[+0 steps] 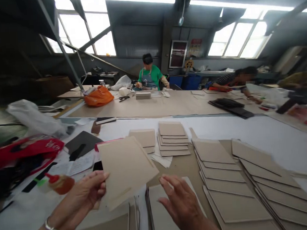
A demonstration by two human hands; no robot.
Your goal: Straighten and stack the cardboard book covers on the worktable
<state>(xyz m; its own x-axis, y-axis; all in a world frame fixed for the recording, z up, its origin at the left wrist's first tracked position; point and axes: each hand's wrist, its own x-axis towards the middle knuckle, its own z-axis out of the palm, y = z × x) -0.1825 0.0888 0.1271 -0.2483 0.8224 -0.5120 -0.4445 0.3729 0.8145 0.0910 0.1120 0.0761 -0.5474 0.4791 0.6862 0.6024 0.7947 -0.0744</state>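
A thin beige panel (126, 168) is pinched at its left edge between the thumb and fingers of my left hand (91, 187), which wears a silver bangle. It is raised and tilted above the table. Close to the panel's lower right corner, my right hand (180, 201) has its thumb and fingers apart, with nothing visible in them. Below that hand lies a stack of light panels (158, 211), partly covered by it. Another stack of brownish panels (110, 228) shows at the bottom edge, under the raised panel.
Overlapping rows of panels (232, 193) fan out on the right, with smaller piles (172, 136) ahead. A red-capped glue bottle (60, 183), a red bag (29, 152) and dark sheets (84, 144) lie left. A person in green (151, 75) sits across the table; another leans over it at right.
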